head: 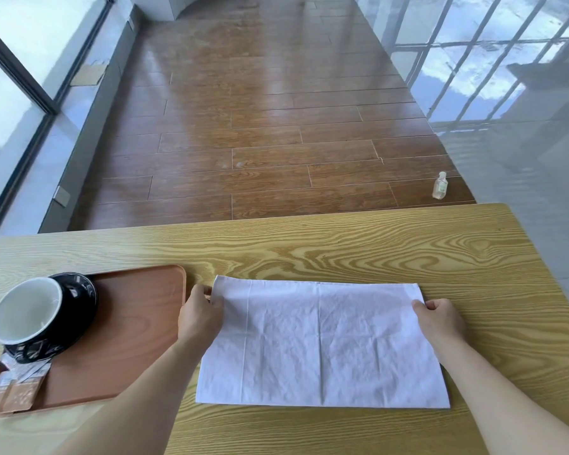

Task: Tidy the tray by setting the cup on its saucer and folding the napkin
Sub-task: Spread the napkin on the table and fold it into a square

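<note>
A white napkin (322,343) lies flat on the wooden table, right of the tray, creased and folded to a wide rectangle. My left hand (201,315) pinches its far left corner. My right hand (439,318) pinches its far right corner. On the left end of the brown tray (138,330) a dark cup (30,313) with a white inside sits on a dark patterned saucer (79,297), tilted toward me.
Several small paper sachets (14,385) lie at the tray's near left corner. The table's far edge (276,221) runs across the view, with wooden floor beyond. A small clear bottle (440,186) stands on the floor at the right.
</note>
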